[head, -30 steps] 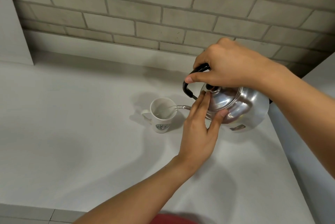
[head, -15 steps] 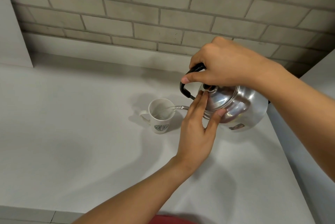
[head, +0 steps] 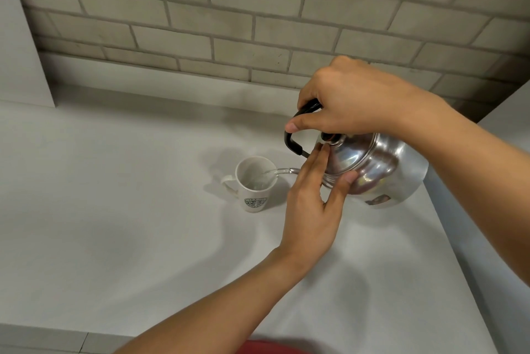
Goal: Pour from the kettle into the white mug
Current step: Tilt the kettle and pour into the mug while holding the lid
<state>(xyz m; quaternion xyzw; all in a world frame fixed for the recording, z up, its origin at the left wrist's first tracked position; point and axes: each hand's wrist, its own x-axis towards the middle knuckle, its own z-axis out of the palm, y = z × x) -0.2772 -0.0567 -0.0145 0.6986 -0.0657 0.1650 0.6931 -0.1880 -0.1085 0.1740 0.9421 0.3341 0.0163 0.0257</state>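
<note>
A shiny steel kettle (head: 384, 170) hangs tilted to the left above the counter. My right hand (head: 352, 101) grips its black handle from above. My left hand (head: 312, 204) lies flat against the kettle's lid, fingertips by the lid knob, thumb on the body. A thin stream of water runs from the spout (head: 286, 172) into the white mug (head: 255, 184), which stands upright just left of the kettle, its handle to the left and a green logo on its front. Water shows inside the mug.
The pale grey counter (head: 129, 210) runs up to a brick wall (head: 229, 24) at the back. A grey panel (head: 20, 47) stands at the far left. A raised grey surface (head: 504, 210) borders the counter on the right.
The kettle stays tilted and pouring, with both hands holding as before. The whole scene has shifted only slightly in view.
</note>
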